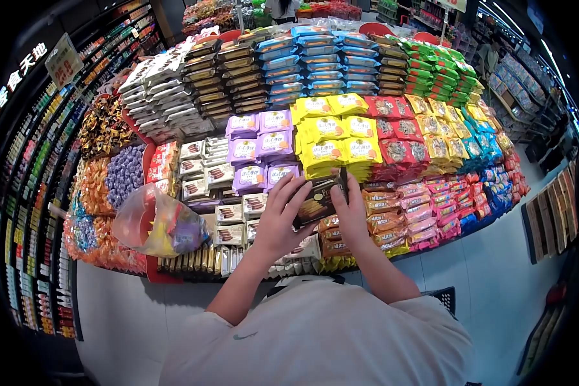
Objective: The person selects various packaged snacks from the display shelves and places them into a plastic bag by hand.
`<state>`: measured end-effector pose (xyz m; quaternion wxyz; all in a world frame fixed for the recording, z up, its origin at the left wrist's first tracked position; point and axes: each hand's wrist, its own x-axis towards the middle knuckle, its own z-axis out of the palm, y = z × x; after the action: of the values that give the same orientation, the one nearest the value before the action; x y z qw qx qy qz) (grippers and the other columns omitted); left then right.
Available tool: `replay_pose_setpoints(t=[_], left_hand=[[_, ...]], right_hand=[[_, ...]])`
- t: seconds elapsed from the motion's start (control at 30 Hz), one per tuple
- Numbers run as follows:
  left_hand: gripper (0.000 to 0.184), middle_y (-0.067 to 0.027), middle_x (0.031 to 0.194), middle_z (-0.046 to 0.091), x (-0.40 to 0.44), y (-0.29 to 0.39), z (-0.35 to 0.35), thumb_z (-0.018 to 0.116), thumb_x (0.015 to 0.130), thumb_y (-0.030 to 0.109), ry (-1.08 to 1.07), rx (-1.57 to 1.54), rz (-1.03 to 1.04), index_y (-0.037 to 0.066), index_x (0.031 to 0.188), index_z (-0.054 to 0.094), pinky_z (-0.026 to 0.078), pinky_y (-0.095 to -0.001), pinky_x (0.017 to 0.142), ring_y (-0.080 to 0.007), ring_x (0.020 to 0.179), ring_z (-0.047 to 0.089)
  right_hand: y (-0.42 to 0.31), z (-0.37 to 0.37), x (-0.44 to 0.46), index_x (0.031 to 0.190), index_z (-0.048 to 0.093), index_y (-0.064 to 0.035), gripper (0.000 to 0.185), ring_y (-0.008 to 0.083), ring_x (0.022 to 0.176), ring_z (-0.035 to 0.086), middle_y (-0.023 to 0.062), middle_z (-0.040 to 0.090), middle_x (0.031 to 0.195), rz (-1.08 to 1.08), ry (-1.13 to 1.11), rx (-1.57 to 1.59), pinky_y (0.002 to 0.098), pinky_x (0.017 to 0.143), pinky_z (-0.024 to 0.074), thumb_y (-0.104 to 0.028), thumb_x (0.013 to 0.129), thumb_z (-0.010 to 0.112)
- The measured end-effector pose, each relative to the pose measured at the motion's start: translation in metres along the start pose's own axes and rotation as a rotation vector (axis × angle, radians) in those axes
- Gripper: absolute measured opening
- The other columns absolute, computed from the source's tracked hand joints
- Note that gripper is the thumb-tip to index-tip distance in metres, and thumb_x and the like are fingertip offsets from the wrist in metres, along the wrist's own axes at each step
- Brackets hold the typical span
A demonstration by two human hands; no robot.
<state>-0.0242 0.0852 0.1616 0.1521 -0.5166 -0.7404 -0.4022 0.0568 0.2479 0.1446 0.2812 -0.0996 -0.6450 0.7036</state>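
Both hands are on a dark brown snack packet (316, 202) with golden sticks printed on it, held tilted over the front of the display. My left hand (281, 215) covers its left side, fingers spread over the upper edge. At its right end is my right hand (349, 215), its fingers along the dark edge. Yellow packets (328, 151) lie just beyond the hands, purple packets (244, 149) to the left of them, and brown-orange packets (384, 222) beside my right hand. White and brown packets (229, 214) lie left of my left hand.
A clear plastic bag (156, 222) with colourful packets rests at the left front on the display. Blue packets (320, 61) are stacked at the back. Shelves (35, 167) line the left side, and wooden slats (552, 212) stand at the right. People are partly visible far back.
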Motion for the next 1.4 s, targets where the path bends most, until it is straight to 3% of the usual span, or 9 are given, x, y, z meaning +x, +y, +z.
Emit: replay_pose_setpoints(t=[0.1, 0.3, 0.53, 0.67, 0.73, 1.1, 1.2, 1.33, 1.4], left_hand=[[0.091, -0.0121, 0.142, 0.05, 0.002, -0.002, -0.001, 0.09, 0.059, 0.003, 0.029, -0.06, -0.012, 0.01, 0.142, 0.053, 0.039, -0.0496, 0.114, -0.0379, 0.137, 0.044], [0.084, -0.0133, 0.135, 0.054, -0.004, -0.007, 0.001, 0.088, 0.063, 0.001, 0.054, -0.132, -0.111, 0.008, 0.139, 0.054, 0.041, -0.0448, 0.111, -0.0356, 0.13, 0.05], [0.084, -0.0131, 0.131, 0.054, -0.01, -0.01, -0.001, 0.082, 0.068, -0.006, 0.064, -0.241, -0.24, 0.007, 0.144, 0.048, 0.045, -0.0377, 0.105, -0.0287, 0.122, 0.055], [0.075, -0.0102, 0.134, 0.053, -0.018, -0.021, 0.009, 0.074, 0.081, -0.007, 0.137, -0.379, -0.364, 0.004, 0.148, 0.043, 0.046, -0.0327, 0.107, -0.0202, 0.125, 0.054], [0.073, -0.0105, 0.133, 0.054, -0.015, -0.015, 0.01, 0.074, 0.083, -0.007, 0.332, -0.815, -0.489, 0.004, 0.148, 0.042, 0.047, -0.0341, 0.105, -0.0211, 0.122, 0.057], [0.072, -0.0118, 0.135, 0.053, -0.018, -0.013, 0.008, 0.068, 0.087, -0.01, 0.371, -0.813, -0.467, 0.003, 0.151, 0.037, 0.048, -0.033, 0.106, -0.0189, 0.121, 0.058], [0.074, -0.0104, 0.133, 0.052, -0.02, -0.014, 0.012, 0.07, 0.085, -0.009, 0.389, -0.799, -0.455, 0.004, 0.151, 0.038, 0.048, -0.0328, 0.105, -0.0189, 0.122, 0.056], [0.076, -0.01, 0.13, 0.05, -0.023, -0.022, 0.015, 0.075, 0.081, -0.006, 0.37, -0.694, -0.467, 0.004, 0.149, 0.041, 0.048, -0.0324, 0.105, -0.0195, 0.126, 0.053], [0.08, -0.0119, 0.13, 0.05, -0.024, -0.023, 0.011, 0.077, 0.077, -0.004, 0.299, -0.464, -0.428, 0.004, 0.148, 0.042, 0.046, -0.034, 0.105, -0.0218, 0.125, 0.054]], right_hand=[[0.009, -0.004, 0.0, 0.145, 0.044, -0.0025, 0.049, 0.0116, 0.112, 0.054, 0.0075, 0.056, 0.127, 0.006, -0.041, 0.153, 0.0287, 0.099, 0.0445, -0.034, 0.108, 0.049], [0.012, -0.008, -0.004, 0.152, 0.038, -0.005, 0.054, 0.0115, 0.11, 0.058, 0.006, 0.056, 0.134, 0.116, -0.04, 0.268, 0.0281, 0.092, 0.049, -0.039, 0.11, 0.034], [0.007, -0.009, -0.009, 0.152, 0.037, -0.0064, 0.047, 0.0083, 0.106, 0.059, 0.0033, 0.056, 0.131, 0.169, -0.112, 0.31, 0.0259, 0.086, 0.0514, -0.025, 0.109, 0.04], [0.014, -0.009, -0.009, 0.151, 0.037, -0.0059, 0.046, 0.0103, 0.106, 0.06, 0.0039, 0.057, 0.13, 0.226, -0.107, 0.333, 0.0279, 0.083, 0.0536, -0.017, 0.107, 0.043], [0.016, -0.009, -0.009, 0.151, 0.038, -0.0059, 0.046, 0.0121, 0.107, 0.061, 0.0045, 0.058, 0.131, 0.246, -0.094, 0.324, 0.0295, 0.08, 0.0553, -0.015, 0.106, 0.043], [0.022, -0.018, -0.008, 0.144, 0.043, -0.0045, 0.039, 0.0127, 0.11, 0.062, 0.0052, 0.057, 0.13, 0.125, -0.072, 0.209, 0.0292, 0.087, 0.0547, -0.016, 0.107, 0.042], [0.015, -0.016, -0.008, 0.14, 0.045, -0.0041, 0.035, 0.0122, 0.108, 0.062, 0.0048, 0.06, 0.126, 0.2, 0.013, 0.325, 0.0299, 0.09, 0.0533, -0.02, 0.109, 0.04], [0.019, -0.019, -0.005, 0.138, 0.048, -0.0042, 0.035, 0.0113, 0.107, 0.062, 0.0041, 0.062, 0.12, 0.243, 0.07, 0.392, 0.0298, 0.092, 0.0518, -0.023, 0.11, 0.04], [0.018, -0.022, -0.003, 0.135, 0.051, -0.0042, 0.033, 0.0104, 0.106, 0.062, 0.0037, 0.064, 0.117, 0.216, 0.081, 0.443, 0.0284, 0.092, 0.0508, -0.023, 0.11, 0.041]])
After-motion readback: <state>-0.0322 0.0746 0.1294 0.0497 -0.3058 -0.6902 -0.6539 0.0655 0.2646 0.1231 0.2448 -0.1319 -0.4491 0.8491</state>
